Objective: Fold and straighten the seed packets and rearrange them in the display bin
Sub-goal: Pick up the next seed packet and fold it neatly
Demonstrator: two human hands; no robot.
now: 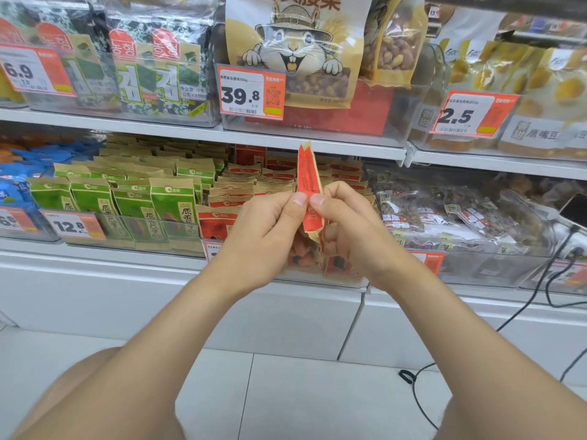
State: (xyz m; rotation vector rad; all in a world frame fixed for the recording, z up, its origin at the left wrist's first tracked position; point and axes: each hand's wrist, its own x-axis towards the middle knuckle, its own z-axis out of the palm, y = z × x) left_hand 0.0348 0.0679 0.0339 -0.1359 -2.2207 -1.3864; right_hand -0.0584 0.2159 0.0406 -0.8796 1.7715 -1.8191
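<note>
Both hands (306,217) pinch the red seed packet (308,182) edge-on (light, probably crinkly paper); keep your hold on its stiff side seam.

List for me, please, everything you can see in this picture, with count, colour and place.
held packet: one, red and tan, upright and edge-on in front of the lower shelf
red packets: many, red and tan, lower shelf, middle bin
green packets: many, green and tan, lower shelf, bin left of the red ones
blue packets: several, blue, lower shelf, far left
clear nut bags: several, clear with brown contents, lower shelf, right
seaweed packs: several, dark green, upper shelf, left
squirrel bag: one, tan, upper shelf, middle
yellow snack bags: several, yellow, upper shelf, right
price tags: several, orange and white, bin fronts
cables: count unclear, black, lower right
left hand: one, pinches the held packet
right hand: one, pinches the held packet
</note>
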